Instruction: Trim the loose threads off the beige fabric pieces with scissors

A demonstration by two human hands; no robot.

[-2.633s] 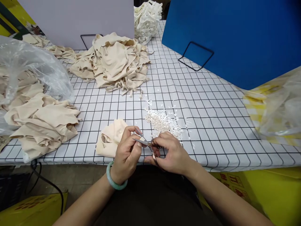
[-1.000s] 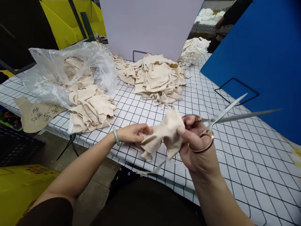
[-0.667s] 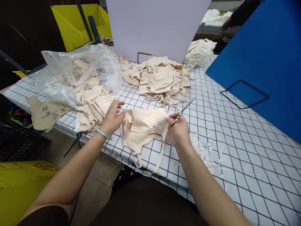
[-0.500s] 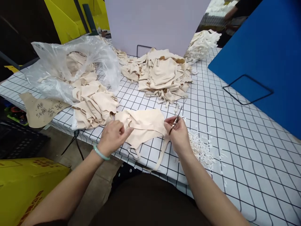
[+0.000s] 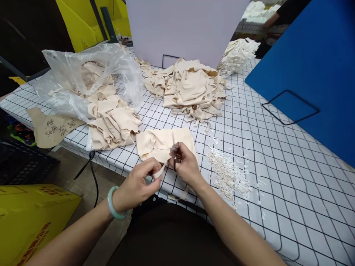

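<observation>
A beige fabric garment [image 5: 158,142] lies flat near the front edge of the grid-patterned table [image 5: 263,147]. My left hand [image 5: 135,184], with a green bangle on its wrist, pinches a strap of that garment and pulls it off the edge. My right hand [image 5: 187,164] grips small scissors [image 5: 174,152] whose blades point up beside the strap. A scatter of small white fabric snippets [image 5: 227,171] lies just right of my right hand.
A stack of beige garments [image 5: 112,123] spills from a clear plastic bag [image 5: 83,75] at the left. Another beige pile [image 5: 191,88] and a white pile [image 5: 238,53] lie farther back. A blue board [image 5: 310,66] stands right, a pale panel [image 5: 185,29] behind, a yellow box [image 5: 33,218] below.
The garment was lifted, spread flat on the table, and both hands moved in to its front strap. The scissors swung from pointing right to pointing up at the strap.
</observation>
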